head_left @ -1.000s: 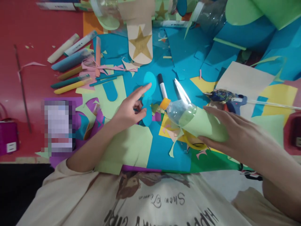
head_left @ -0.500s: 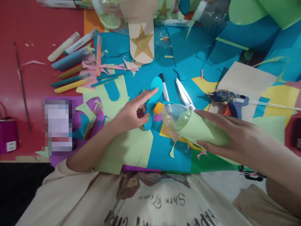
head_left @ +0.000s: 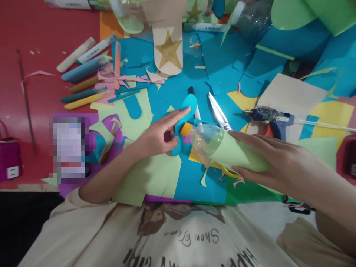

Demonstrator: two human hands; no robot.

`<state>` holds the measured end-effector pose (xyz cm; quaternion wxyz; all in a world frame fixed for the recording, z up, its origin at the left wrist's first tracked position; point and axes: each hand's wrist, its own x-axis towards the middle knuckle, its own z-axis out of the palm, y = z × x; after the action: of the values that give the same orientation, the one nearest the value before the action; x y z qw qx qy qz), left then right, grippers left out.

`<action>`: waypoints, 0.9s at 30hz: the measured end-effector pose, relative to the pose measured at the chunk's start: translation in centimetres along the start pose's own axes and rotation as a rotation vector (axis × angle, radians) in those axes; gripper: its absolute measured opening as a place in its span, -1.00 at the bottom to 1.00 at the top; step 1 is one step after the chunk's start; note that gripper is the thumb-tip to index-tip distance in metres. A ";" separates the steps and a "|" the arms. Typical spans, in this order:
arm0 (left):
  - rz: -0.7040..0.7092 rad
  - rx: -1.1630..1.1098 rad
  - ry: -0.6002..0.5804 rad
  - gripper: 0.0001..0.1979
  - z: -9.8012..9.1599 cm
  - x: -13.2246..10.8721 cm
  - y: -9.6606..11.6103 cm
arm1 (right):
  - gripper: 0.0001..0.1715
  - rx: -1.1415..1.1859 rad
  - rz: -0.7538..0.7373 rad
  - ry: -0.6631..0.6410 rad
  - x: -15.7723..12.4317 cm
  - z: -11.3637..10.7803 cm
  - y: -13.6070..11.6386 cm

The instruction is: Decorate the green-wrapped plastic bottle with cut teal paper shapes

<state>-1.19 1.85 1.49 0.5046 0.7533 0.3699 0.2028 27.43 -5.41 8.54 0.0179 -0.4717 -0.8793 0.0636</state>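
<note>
A clear plastic bottle [head_left: 207, 139] with an orange cap [head_left: 186, 129] and light green paper around its body lies tilted in the middle. My right hand [head_left: 274, 155] grips its green-covered end, thumb below and fingers above. My left hand [head_left: 160, 135] holds a curved bright blue paper piece [head_left: 189, 104], the index finger stretched along it, beside the cap. Part of the blue piece is hidden behind that hand. Silver scissor blades [head_left: 218, 111] point away just beyond the bottle; their yellow handle [head_left: 232, 172] shows partly beneath it.
Several markers [head_left: 83, 72] lie at the upper left, and a phone [head_left: 71, 148] rests at the left. A blue glue gun [head_left: 280, 120] is on the right. Beyond the hands stands a beige paper piece with a gold star [head_left: 168, 50]. Paper scraps surround the hands.
My left hand and the blue paper piece have shifted slightly to the right and nearer to me. The bottle and my right hand have moved very slightly left.
</note>
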 end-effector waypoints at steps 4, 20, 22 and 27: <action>-0.003 0.011 -0.009 -0.29 0.0 0.0 0.0 | -0.36 -0.016 -0.019 0.011 0.5 -0.3 -0.2; 0.030 0.180 -0.060 -0.35 0.0 -0.1 0.8 | -0.43 -0.036 -0.033 0.016 0.9 -0.4 -0.7; 0.040 0.188 -0.059 -0.34 0.0 -0.1 0.7 | -0.44 -0.035 -0.037 0.014 1.0 -0.5 -0.7; 0.054 0.198 -0.061 -0.32 0.0 -0.2 0.6 | -0.38 -0.053 -0.059 0.027 1.2 -0.7 -0.9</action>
<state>-1.12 1.54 2.05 0.4329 0.8150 0.3523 0.1559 26.09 -4.86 9.35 0.0190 -0.4466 -0.8939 0.0336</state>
